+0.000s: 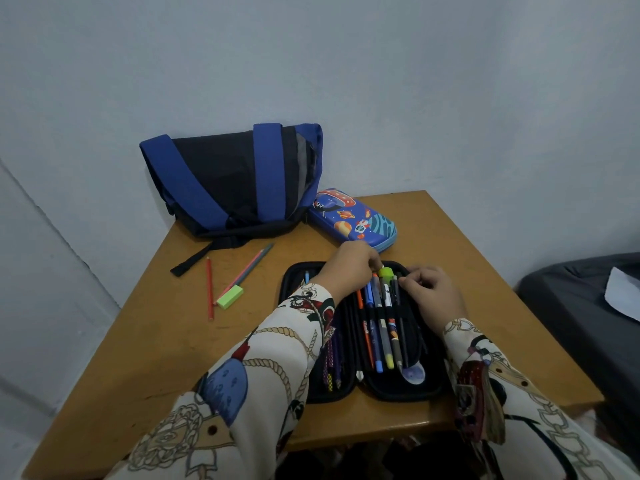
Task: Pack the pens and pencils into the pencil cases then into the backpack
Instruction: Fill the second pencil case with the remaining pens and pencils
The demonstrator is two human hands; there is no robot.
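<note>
— What is hidden or hard to make out?

— The left half of the open black pencil case [429, 386] is largely covered by the left sleeve [277, 348]; only a blue pen tip [307, 276] at its far end and some purple pencils [331, 355] near its near end are seen. The top ends of the pens under the elastic band are partly masked by both hands. The backpack's [228, 181] opening cannot be made out.

— How are the hands held?

— The left hand [349, 268] is curled, its fingertips pinched on the green-capped pen [385, 275]. The right hand [431, 292] is also curled, fingertips set against the top of a dark pen [398, 299]; whether it is truly gripped cannot be told.

— Where is the case, and how do its contents lie?

— It is laid open flat at the table's [173, 341] 6 o'clock edge. The pens in the right half are lined up side by side, long axes run from 6 to 12 o'clock — slightly fanned.

— And the rest?

— A closed blue space-print case [353, 220] is seen toward 12 o'clock, beside the backpack at 11. At 9 to 10 o'clock a red pencil [210, 292] is laid roughly 6-to-12, two pencils [254, 263] are slanted toward 1 o'clock, and a green eraser [229, 297] is touching their near ends.
</note>
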